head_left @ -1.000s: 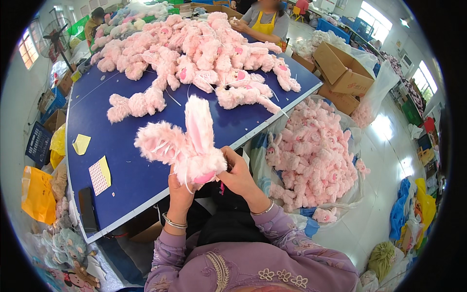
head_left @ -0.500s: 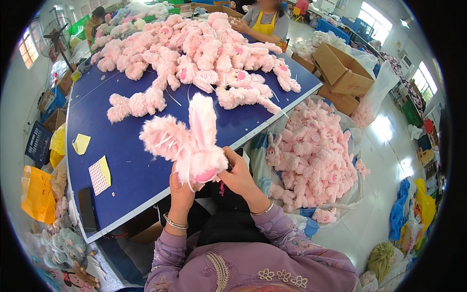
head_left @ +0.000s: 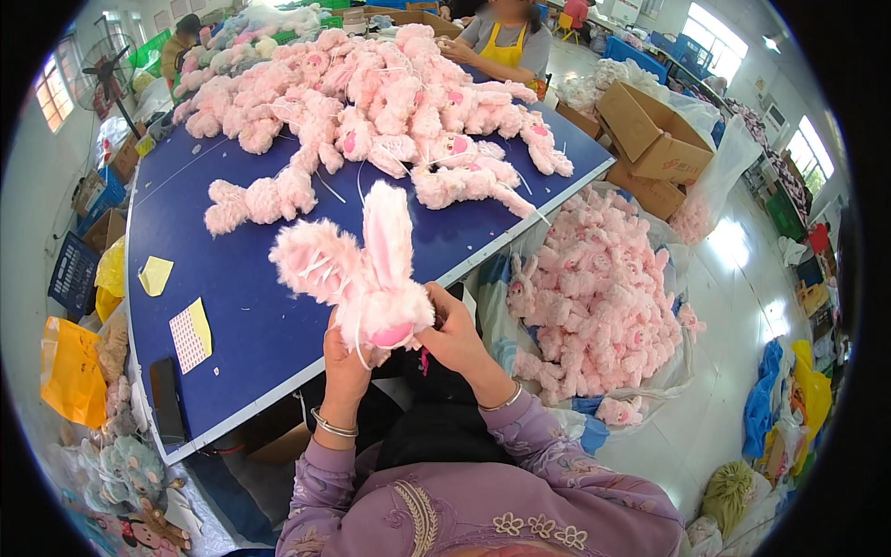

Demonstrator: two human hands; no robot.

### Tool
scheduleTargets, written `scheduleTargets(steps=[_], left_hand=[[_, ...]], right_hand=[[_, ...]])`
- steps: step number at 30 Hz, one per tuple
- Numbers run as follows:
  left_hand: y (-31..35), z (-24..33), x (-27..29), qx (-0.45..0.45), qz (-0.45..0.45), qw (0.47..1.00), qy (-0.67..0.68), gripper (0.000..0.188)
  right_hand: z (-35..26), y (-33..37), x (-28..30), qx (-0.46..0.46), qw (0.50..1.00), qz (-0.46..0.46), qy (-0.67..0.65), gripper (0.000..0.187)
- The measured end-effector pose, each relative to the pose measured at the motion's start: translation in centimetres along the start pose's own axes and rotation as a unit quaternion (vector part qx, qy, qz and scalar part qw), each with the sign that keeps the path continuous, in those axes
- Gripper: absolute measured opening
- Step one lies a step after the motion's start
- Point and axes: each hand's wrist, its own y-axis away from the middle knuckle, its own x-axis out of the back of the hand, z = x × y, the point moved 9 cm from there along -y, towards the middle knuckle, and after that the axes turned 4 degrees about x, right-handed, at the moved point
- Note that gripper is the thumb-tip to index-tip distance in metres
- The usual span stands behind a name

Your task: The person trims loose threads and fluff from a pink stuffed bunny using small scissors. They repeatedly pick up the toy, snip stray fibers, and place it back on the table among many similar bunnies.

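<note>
A pink plush bunny (head_left: 376, 302) with two long ears is held up between my hands at the near edge of the blue table. My left hand (head_left: 345, 364) is closed round its lower left side. From the right, my right hand (head_left: 455, 332) grips it with thumb and fingers near its bright pink face patch. White string criss-crosses the left ear, and a loose end hangs by my left hand. The toy's lower part is hidden behind my hands. A small magenta bit shows under my right hand.
Many pink plush toys (head_left: 362, 93) are heaped on the blue table (head_left: 260, 278). A sheet of stickers (head_left: 191, 335) and a dark phone-like object (head_left: 167, 401) lie at its left. Another heap of pink toys (head_left: 603, 288) fills a bag on the right. Cardboard boxes (head_left: 659, 135) stand beyond; a person in a yellow apron (head_left: 504, 54) works opposite.
The bunny has shifted very slightly to the right and tipped a little in my hands. Both hands keep their hold; the heaps look the same.
</note>
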Motion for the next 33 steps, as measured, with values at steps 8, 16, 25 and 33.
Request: scheduleTargets(steps=[8, 16, 25, 33], left_hand=[[0.2, 0.1, 0.3, -0.006, 0.029, 0.999, -0.022, 0.054], [0.3, 0.2, 0.0, 0.013, 0.049, 0.999, -0.016, 0.055], [0.1, 0.4, -0.4, 0.015, 0.061, 0.998, -0.025, 0.057], [-0.1, -0.3, -0.1, 0.029, 0.03, 0.998, -0.036, 0.056]], right_hand=[[-0.1, 0.0, -0.3, -0.006, 1.0, -0.01, -0.013, 0.017], [0.2, 0.1, -0.2, -0.012, 1.0, -0.01, 0.002, 0.016], [0.3, 0.1, -0.1, -0.004, 1.0, -0.01, -0.007, 0.015], [1.1, 0.0, 0.6, 0.002, 1.0, 0.012, 0.005, 0.016]])
